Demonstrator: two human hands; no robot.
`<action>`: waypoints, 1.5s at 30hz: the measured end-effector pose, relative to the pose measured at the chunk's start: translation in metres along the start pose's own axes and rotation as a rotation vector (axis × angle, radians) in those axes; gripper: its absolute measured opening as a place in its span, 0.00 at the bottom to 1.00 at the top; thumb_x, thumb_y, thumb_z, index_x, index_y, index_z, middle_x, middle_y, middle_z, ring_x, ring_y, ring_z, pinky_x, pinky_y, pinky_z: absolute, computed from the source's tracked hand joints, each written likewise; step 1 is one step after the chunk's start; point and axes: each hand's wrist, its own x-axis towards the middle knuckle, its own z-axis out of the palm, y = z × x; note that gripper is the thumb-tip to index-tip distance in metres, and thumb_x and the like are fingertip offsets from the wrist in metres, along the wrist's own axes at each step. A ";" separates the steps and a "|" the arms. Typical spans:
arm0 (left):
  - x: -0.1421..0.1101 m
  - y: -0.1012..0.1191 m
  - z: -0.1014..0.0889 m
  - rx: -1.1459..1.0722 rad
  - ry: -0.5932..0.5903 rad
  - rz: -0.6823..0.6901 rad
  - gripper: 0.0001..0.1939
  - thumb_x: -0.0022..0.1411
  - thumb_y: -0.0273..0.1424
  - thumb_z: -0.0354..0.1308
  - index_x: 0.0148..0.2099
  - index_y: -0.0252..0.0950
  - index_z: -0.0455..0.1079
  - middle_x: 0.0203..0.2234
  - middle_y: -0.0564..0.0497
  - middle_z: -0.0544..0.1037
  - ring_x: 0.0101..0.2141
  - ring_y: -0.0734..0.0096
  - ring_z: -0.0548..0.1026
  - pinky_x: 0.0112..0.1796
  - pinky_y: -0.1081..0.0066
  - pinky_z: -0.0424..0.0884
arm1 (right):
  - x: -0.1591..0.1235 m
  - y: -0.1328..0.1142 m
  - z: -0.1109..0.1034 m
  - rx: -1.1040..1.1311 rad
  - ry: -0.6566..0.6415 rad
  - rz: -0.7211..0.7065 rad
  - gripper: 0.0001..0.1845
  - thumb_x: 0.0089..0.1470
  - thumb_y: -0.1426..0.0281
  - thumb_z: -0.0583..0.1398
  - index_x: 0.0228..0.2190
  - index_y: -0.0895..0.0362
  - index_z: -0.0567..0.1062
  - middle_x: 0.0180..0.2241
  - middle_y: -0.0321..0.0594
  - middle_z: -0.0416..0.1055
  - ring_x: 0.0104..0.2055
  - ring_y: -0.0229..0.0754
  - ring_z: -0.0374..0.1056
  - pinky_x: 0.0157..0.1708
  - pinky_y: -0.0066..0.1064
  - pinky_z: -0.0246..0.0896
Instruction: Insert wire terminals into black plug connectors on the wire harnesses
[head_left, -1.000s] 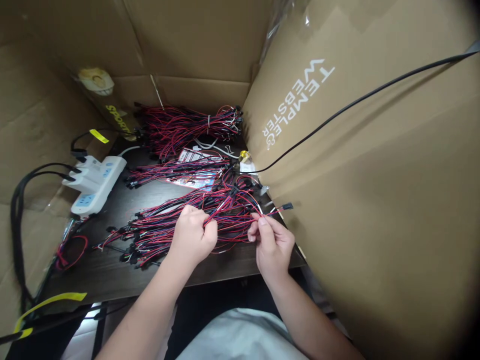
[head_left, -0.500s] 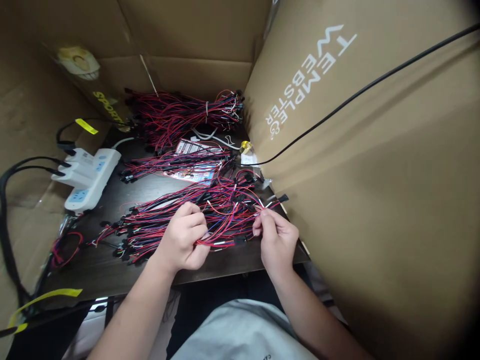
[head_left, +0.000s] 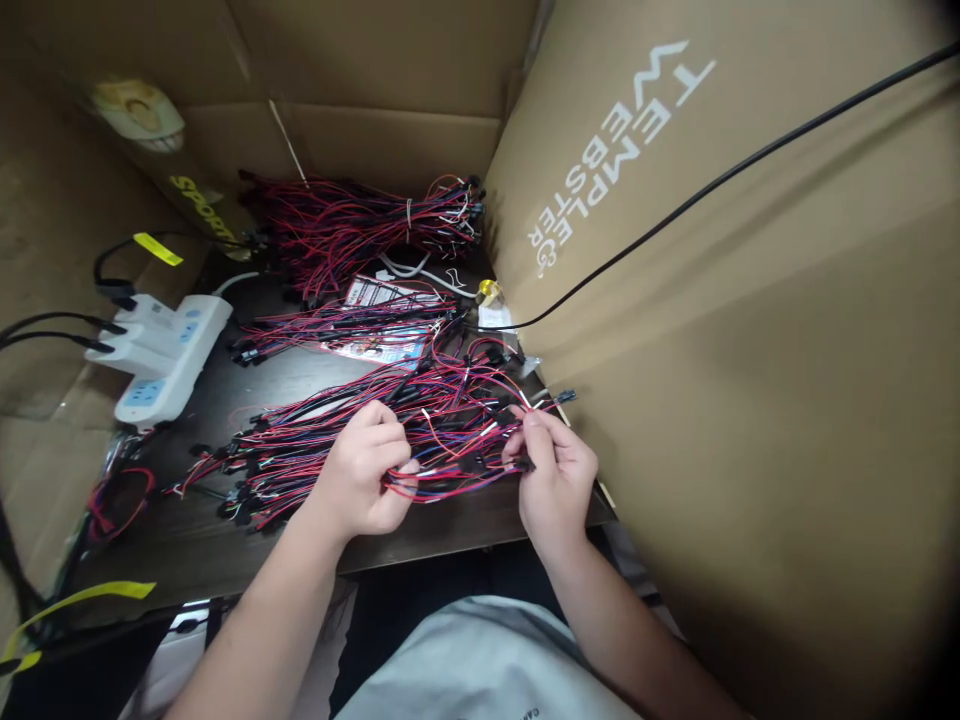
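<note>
A loose pile of red, black and blue wires with small black connectors lies across the dark table. My left hand is closed around a few wires at the pile's middle. My right hand pinches the black connector end of the same wires near the table's right edge. The wires stretch between the two hands, slightly lifted off the pile.
A tied wire bundle lies at the back, a smaller one over a printed card. A white power strip with black plugs sits left. Cardboard walls close in on all sides; a black cable crosses the right wall.
Both hands have drawn a few wires out of the pile toward me. The right hand has shifted its pinch onto a black connector. The view has tilted slightly.
</note>
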 end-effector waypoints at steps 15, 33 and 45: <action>0.020 -0.001 -0.039 -0.068 -0.399 -0.539 0.13 0.59 0.27 0.59 0.47 0.39 0.76 0.41 0.50 0.81 0.43 0.62 0.77 0.48 0.63 0.72 | 0.018 -0.014 -0.003 0.454 -0.484 0.484 0.13 0.54 0.60 0.63 0.37 0.55 0.80 0.18 0.29 0.56 0.21 0.35 0.50 0.24 0.29 0.53; 0.008 -0.005 -0.046 -0.313 -0.532 -0.387 0.07 0.64 0.24 0.63 0.38 0.40 0.81 0.34 0.50 0.82 0.39 0.68 0.78 0.44 0.69 0.73 | 0.028 0.012 0.020 0.429 -0.511 0.507 0.21 0.53 0.60 0.70 0.46 0.55 0.76 0.24 0.32 0.71 0.25 0.34 0.64 0.27 0.27 0.61; 0.005 0.000 -0.061 -0.395 -0.405 -0.336 0.05 0.67 0.25 0.61 0.38 0.39 0.76 0.35 0.50 0.80 0.40 0.67 0.76 0.45 0.67 0.72 | 0.019 0.012 0.023 0.286 -0.460 0.394 0.25 0.49 0.62 0.74 0.47 0.54 0.79 0.31 0.35 0.80 0.33 0.38 0.75 0.38 0.30 0.71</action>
